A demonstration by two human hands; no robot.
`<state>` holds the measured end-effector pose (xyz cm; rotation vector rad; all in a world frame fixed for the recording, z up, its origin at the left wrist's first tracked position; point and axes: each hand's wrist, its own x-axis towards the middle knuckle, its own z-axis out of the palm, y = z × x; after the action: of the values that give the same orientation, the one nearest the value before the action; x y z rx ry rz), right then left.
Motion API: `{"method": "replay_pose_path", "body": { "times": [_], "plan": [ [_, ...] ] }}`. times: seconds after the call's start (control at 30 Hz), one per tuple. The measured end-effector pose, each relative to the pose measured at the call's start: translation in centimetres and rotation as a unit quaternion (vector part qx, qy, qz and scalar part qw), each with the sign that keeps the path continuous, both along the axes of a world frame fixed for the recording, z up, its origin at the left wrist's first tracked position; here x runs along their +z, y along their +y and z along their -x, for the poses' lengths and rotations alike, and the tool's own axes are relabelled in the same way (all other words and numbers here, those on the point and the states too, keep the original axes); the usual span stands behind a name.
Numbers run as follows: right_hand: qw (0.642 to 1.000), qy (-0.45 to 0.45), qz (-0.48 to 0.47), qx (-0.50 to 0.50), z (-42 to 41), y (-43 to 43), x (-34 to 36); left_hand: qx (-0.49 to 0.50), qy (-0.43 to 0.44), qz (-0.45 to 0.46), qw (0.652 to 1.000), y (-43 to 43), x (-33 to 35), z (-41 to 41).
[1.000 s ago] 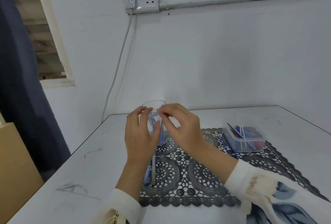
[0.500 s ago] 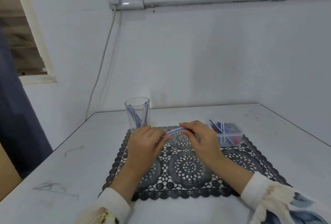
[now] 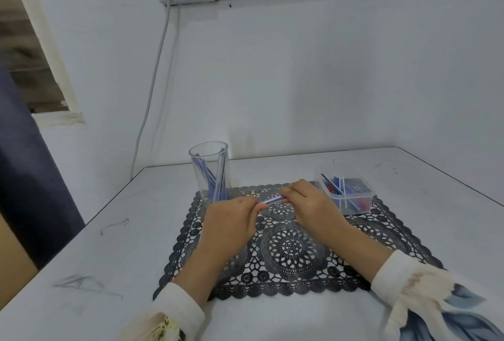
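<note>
Blue-and-white thin stick (image 3: pixel 272 200) held roughly level above the far part of the black lace mat (image 3: pixel 289 250), one end pinched by the curled fingertips of the left hand (image 3: pixel 229 222), the other by those of the right hand (image 3: pixel 313 204). Clear glass (image 3: pixel 210 174) holding several similar sticks stands at the mat's far left corner, just behind the left hand. Clear plastic box (image 3: pixel 354 204) with more sticks sits just beside the right hand, all on a white table (image 3: pixel 114 245).
</note>
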<state>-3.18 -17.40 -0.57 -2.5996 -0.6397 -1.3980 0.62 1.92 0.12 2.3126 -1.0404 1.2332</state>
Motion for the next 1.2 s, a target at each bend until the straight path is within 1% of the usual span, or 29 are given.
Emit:
{"method": "replay_pose_path", "body": {
  "times": [0.1, 0.17, 0.23, 0.37, 0.53, 0.63, 0.73, 0.87, 1.0, 1.1, 1.2],
  "plan": [
    [1.0, -0.003, 0.0, -0.004, 0.0, 0.1, -0.1, 0.016, 0.017, 0.003, 1.0, -0.1, 0.0, 0.2],
    [1.0, 0.003, -0.013, 0.009, 0.0, 0.2, -0.1, 0.024, 0.025, 0.003, 0.999, 0.0, 0.1, 0.3],
    [0.999, 0.026, -0.035, 0.032, 0.3, 0.4, 0.0, 0.033, 0.033, -0.003, 0.999, 0.2, 0.1, 0.3],
    [0.994, 0.076, -0.042, 0.067, 0.4, 0.7, 0.1, 0.028, 0.048, -0.01, 0.998, 0.6, 0.2, 0.2],
    [0.992, 0.062, -0.072, 0.087, 0.6, 0.7, 0.2, 0.003, 0.053, -0.012, 0.999, 0.8, 0.0, 0.0],
    [0.992, 0.059, -0.079, 0.082, 0.6, 0.7, 0.3, -0.015, 0.052, -0.007, 0.999, 0.7, 0.1, 0.0],
    [0.992, 0.077, -0.085, 0.05, 0.4, 0.7, 0.2, -0.034, 0.05, 0.0, 0.998, 0.7, 0.2, 0.1],
    [0.991, 0.11, -0.066, 0.026, 0.5, 0.5, 0.2, -0.035, 0.047, -0.013, 0.998, 0.7, 0.3, 0.3],
    [0.989, 0.136, -0.041, 0.036, 0.7, 0.7, 0.2, -0.023, 0.057, -0.023, 0.998, 0.8, 0.2, 0.2],
    [0.987, 0.146, -0.041, 0.048, 0.9, 0.9, 0.3, -0.023, 0.071, -0.015, 0.997, 1.1, 0.1, 0.0],
    [0.988, 0.136, -0.047, 0.064, 1.0, 1.1, 0.4, -0.016, 0.084, -0.009, 0.996, 1.3, 0.2, -0.1]
  ]
}}
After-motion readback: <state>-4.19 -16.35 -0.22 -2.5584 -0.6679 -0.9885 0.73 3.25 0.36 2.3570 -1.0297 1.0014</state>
